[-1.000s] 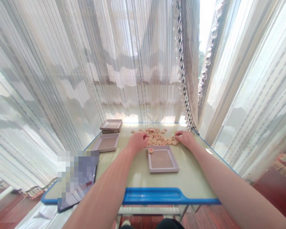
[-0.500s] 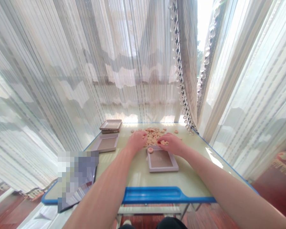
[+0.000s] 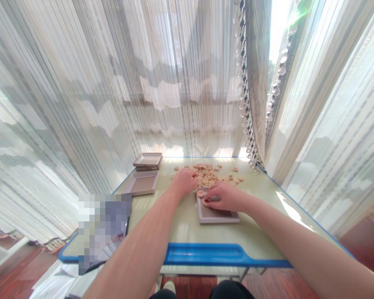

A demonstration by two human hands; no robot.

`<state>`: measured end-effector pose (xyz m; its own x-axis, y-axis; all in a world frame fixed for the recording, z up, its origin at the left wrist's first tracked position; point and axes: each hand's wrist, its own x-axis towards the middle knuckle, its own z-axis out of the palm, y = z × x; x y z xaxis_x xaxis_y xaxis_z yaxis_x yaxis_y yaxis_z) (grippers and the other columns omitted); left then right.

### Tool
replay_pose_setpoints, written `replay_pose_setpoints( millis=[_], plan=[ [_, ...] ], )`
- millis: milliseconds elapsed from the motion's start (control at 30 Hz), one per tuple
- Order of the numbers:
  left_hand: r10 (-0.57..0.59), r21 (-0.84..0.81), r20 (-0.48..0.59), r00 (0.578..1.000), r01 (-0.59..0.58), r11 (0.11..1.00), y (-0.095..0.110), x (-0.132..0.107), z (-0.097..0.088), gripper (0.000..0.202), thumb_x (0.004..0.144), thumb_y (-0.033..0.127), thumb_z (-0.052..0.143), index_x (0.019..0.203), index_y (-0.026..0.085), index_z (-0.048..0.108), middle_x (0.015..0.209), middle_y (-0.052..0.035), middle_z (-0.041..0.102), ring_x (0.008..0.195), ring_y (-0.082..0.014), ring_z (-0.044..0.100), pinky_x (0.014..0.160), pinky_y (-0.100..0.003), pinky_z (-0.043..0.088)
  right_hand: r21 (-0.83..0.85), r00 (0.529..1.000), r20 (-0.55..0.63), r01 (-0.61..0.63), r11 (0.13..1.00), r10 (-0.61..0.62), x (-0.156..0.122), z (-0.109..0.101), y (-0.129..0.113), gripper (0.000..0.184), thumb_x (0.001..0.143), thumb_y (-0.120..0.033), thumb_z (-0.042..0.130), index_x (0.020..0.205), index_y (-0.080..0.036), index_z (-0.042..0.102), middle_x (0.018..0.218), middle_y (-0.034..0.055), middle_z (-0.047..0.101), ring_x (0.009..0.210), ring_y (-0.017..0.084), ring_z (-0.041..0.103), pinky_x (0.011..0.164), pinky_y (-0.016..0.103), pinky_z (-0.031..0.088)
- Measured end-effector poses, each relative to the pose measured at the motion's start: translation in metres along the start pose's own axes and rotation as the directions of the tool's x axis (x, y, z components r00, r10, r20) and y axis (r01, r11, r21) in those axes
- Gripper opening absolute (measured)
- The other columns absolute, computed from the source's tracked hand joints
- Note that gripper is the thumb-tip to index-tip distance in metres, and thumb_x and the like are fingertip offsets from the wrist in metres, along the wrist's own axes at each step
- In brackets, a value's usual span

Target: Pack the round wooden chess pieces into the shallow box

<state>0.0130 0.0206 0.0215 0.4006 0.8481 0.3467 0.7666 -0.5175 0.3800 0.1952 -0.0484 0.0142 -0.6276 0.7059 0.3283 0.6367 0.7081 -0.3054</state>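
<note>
Right hand has come back from the heap's right side onto the near tray. Left hand has stayed at the heap's left edge.

- Right hand: fingers curled and drawn together over the tray's far left part. A red-marked disc shows at the fingertips and looks pinched between thumb and fingers, though this is small in view.
- Left hand: palm down on the wooden discs, fingers bent. Whether it grips any cannot be told.
- Location: the discs lie loose on the table, just beyond the near tray.

Handling, as a judgement: the discs are small, flat, stiff and light, and not fragile. They probably slide easily on the glossy top, so raking works. A single one is best pinched by its rim between thumb and forefinger.

Counts:
- 2 hands.
- 1 near tray, with 1 disc lying in its far left corner.
- 1 open tray to the left.
- 1 stack of trays behind that, apparently 2 high.
- Loose discs look well over 20, but they are too small and crowded for an exact count.
</note>
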Motion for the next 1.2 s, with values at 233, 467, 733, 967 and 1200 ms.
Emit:
replay_pose_setpoints(
  millis=[233, 467, 733, 967, 1200],
  plan=[
    [0.076, 0.134, -0.077, 0.994, -0.066, 0.989, 0.001, 0.0, 0.001, 0.037, 0.084, 0.034, 0.037, 0.062, 0.017, 0.06, 0.071, -0.0058, 0.062, 0.073, -0.016, 0.052, 0.07, -0.027, 0.037, 0.008, 0.996, -0.078, -0.039, 0.999, 0.04, 0.005, 0.008, 0.0, 0.014, 0.078, -0.028, 0.059, 0.082, -0.023, 0.072, 0.08, 0.0023, 0.068, 0.078, 0.016, 0.058, 0.072, 0.027, 0.044],
    [0.098, 0.146, -0.09, 0.991, -0.084, 0.986, -0.005, 0.003, 0.004, 0.045, 0.086, 0.042, 0.031, 0.062, 0.017, 0.06, 0.068, -0.0055, 0.06, 0.068, -0.0154, 0.049, 0.066, -0.026, 0.035, 0.036, 0.995, -0.085, -0.043, 0.998, 0.046, 0.007, 0.012, 0.0, 0.012, 0.077, -0.028, 0.061, 0.079, -0.022, 0.071, 0.079, 0.0015, 0.069, 0.075, 0.015, 0.058, 0.072, 0.026, 0.043],
    [0.142, 0.198, -0.089, 0.986, -0.122, 0.973, -0.005, 0.002, 0.007, 0.04, 0.084, 0.03, 0.033, 0.057, 0.017, 0.059, 0.065, -0.0056, 0.061, 0.067, -0.0157, 0.05, 0.063, -0.027, 0.035, -0.04, 0.992, -0.11, -0.065, 0.997, 0.061, 0.006, 0.01, -0.006, 0.015, 0.072, -0.021, 0.06, 0.085, -0.023, 0.069, 0.084, 0.0013, 0.067, 0.08, 0.017, 0.057, 0.071, 0.026, 0.041],
    [0.127, 0.213, -0.142, 0.982, -0.095, 0.972, -0.005, 0.003, 0.007, 0.032, 0.081, 0.028, 0.04, 0.058, 0.017, 0.06, 0.066, -0.005, 0.062, 0.072, -0.0172, 0.051, 0.072, -0.029, 0.039, -0.049, 0.998, -0.04, -0.057, 0.997, 0.055, 0.007, 0.012, -0.004, 0.015, 0.077, -0.029, 0.057, 0.086, -0.023, 0.068, 0.085, 0.002, 0.067, 0.077, 0.016, 0.056, 0.069, 0.027, 0.04],
    [0.196, 0.239, -0.232, 0.953, -0.14, 0.961, 0.0, 0.002, 0.002, 0.039, 0.086, 0.03, 0.035, 0.058, 0.017, 0.059, 0.064, -0.0056, 0.06, 0.075, -0.018, 0.051, 0.073, -0.03, 0.039, -0.088, 0.994, -0.021, -0.113, 0.99, 0.111, 0.006, 0.007, -0.013, 0.015, 0.076, -0.034, 0.059, 0.083, -0.023, 0.067, 0.084, 0.002, 0.066, 0.078, 0.017, 0.055, 0.065, 0.026, 0.038]
  ],
)
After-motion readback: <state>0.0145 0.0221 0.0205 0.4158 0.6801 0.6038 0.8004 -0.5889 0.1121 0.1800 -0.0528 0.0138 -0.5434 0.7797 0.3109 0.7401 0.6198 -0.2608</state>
